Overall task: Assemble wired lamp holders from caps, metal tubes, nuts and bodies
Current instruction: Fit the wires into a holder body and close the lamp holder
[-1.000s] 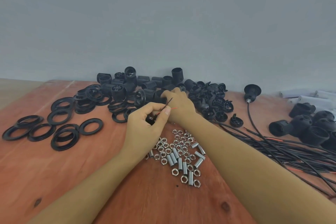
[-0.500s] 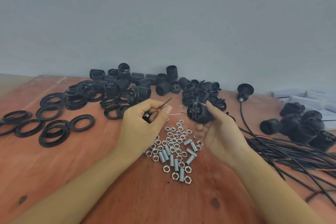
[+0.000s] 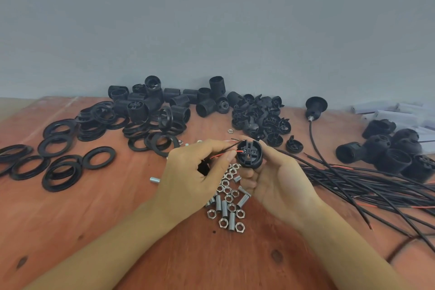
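At frame centre, the right hand (image 3: pixel 280 179) is gripping a round black plastic lamp-holder body (image 3: pixel 250 153); the left hand (image 3: pixel 195 172) is pinching thin red and black wires (image 3: pixel 223 152).

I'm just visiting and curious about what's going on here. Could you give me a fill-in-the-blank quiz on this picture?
The right hand holds a ____ lamp holder body. The left hand pinches a black wire and a ____ one. The flat rings lie on the table's ____ side.
Missing words: black, red, left.
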